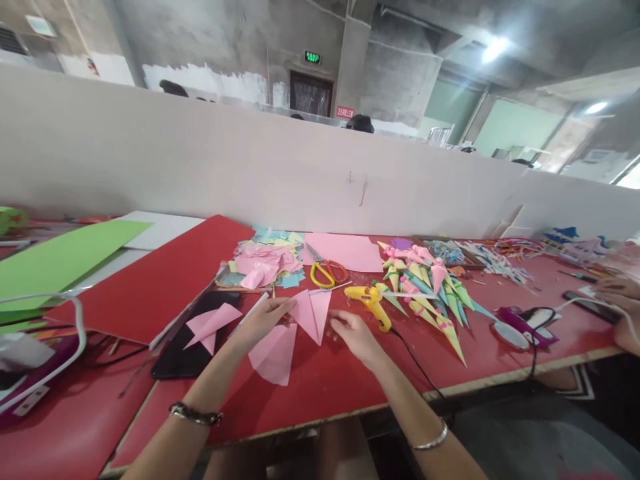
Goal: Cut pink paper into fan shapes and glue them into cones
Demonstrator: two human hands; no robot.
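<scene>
My left hand point(273, 319) pinches the left edge of a folded pink paper piece point(314, 317), which has a crease down its middle and a point toward me. At its right edge is my right hand point(356, 335), fingers loosely curled and a little apart; whether they touch the paper I cannot tell. Below my left hand lies a fan-shaped pink paper piece point(275, 357). More pink pieces point(213, 327) rest on a black phone point(183, 357) to the left. Just beyond my hands are yellow-and-red-handled scissors point(327, 272) and a yellow glue gun point(371, 301).
Paper cones point(425, 283) are piled at the right, beside a purple power strip point(530, 327). Paper scraps point(265, 260) and a pink sheet point(343, 253) lie at the back. A red sheet point(165, 287) covers the left. Another person's hand point(620, 287) is at far right.
</scene>
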